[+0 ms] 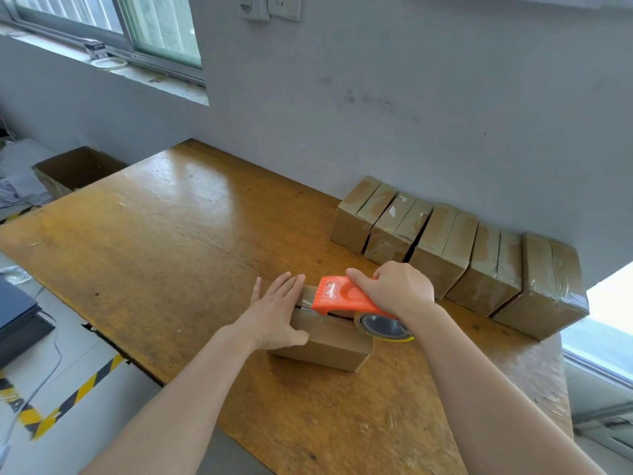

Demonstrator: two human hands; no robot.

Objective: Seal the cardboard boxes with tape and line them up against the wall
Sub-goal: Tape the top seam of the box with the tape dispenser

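Small brown cardboard box (329, 341) sits flat, top seam still gapped. Orange tape dispenser (346, 298), brown roll at its near end, lies along that seam. Five taped boxes (455, 255) stand abreast against the wall (411, 97), at two o'clock.

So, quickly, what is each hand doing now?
Left hand: open, pressing flat on the box.
Right hand: gripping the tape dispenser.

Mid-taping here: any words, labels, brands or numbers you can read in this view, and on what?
No text is legible.
Orange tape dispenser: raised mark on top, too blurred to read.
Second box in the wall row: white sticker scraps, too small to read.
Windowsill object: striped print, unreadable.
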